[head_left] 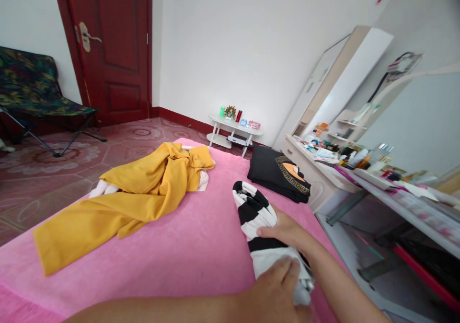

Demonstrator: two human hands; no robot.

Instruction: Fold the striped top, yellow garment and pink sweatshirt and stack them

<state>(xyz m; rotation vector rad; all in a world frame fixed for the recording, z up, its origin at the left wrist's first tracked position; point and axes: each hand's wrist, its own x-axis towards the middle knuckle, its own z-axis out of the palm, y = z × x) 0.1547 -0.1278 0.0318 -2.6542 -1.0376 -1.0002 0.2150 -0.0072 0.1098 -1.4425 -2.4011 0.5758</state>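
A black-and-white striped garment (249, 213), bunched into a long narrow bundle, lies on the pink bedspread (212, 246) at the right. My right hand (282, 228) grips its right side, the thumb on top and the other fingers hidden behind the cloth. Closer to me, my left hand (276, 284) is closed over the near end of the garment, its fingertips partly out of sight. Beyond both hands rests a folded black garment (268, 167) with a gold patterned neckline. To the left, yellow trousers (151, 193) are spread loosely, with pale pink cloth showing beneath them.
A dressing table (316, 157) crowded with bottles runs along the right side, close to the bed edge. A small white table (235, 127) stands past the far end. At the far left are a folding chair (39, 88) and a dark red door (115, 50).
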